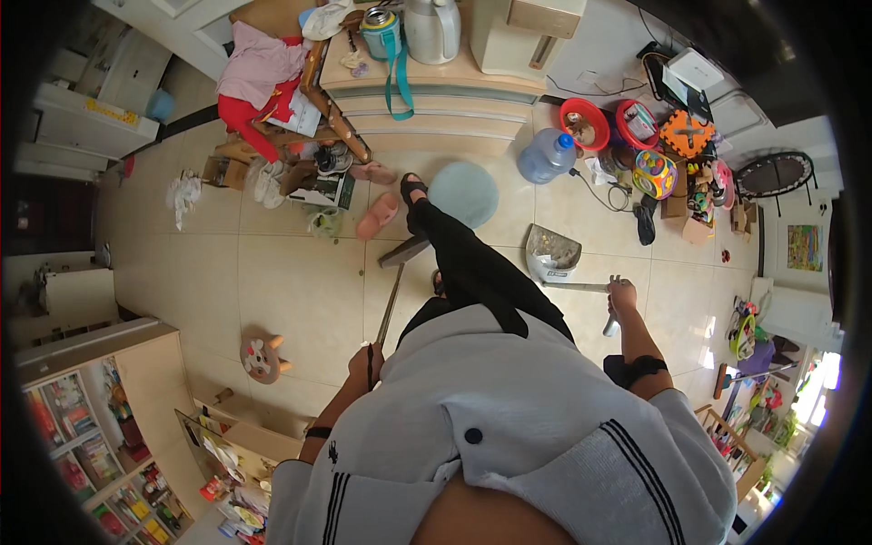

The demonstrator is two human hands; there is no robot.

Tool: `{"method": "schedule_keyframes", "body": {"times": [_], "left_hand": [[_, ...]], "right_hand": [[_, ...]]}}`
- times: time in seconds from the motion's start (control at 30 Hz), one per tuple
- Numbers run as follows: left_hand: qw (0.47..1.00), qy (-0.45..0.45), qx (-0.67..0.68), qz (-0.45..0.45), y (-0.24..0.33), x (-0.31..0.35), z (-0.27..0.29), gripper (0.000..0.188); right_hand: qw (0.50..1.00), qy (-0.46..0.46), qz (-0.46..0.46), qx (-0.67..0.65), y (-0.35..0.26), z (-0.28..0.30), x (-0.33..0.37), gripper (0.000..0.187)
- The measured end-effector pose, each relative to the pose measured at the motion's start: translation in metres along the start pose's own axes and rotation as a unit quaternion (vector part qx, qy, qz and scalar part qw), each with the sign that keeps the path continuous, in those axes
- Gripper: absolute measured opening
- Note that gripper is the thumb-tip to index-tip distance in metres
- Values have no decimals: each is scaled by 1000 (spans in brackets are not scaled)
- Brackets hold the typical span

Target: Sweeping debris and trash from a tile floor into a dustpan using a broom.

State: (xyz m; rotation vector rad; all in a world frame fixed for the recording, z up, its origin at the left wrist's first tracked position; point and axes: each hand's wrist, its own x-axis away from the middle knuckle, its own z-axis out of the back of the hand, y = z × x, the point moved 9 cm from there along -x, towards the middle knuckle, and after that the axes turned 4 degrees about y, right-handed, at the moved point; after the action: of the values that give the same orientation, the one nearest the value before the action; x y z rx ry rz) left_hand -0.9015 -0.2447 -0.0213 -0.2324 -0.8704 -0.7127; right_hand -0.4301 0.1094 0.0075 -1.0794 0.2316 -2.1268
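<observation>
My left hand [364, 365] is closed round the long stick of a broom [391, 304], whose dark head [405, 250] rests on the floor next to my foot. On the right, my right hand [622, 294] grips the handle of a dustpan [550, 269]. Grey debris lies inside the pan, which sits on the tiles ahead of me. A pair of pink slippers [378, 216] lies just beyond the broom head. Close to my forward foot is a round pale blue mat [464, 194].
A large blue water jug [549, 156] stands beside red basins [584, 124] and a loose cable. A cabinet [436, 91] lines the far side. Shoes and boxes [322, 189] crowd the far left. A small animal-face stool [262, 354] stands on the left.
</observation>
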Motion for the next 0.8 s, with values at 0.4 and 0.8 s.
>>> {"method": "schedule_keyframes", "body": {"times": [0.4,0.8], "left_hand": [[999,-27,16,-23,2,-3,26,22],[995,-49,-47,-74,9,-14,63,23]], "right_hand": [[1000,18,-5,9,8,0,22,10],[984,118,-92,-98,87,40,27,7]]}}
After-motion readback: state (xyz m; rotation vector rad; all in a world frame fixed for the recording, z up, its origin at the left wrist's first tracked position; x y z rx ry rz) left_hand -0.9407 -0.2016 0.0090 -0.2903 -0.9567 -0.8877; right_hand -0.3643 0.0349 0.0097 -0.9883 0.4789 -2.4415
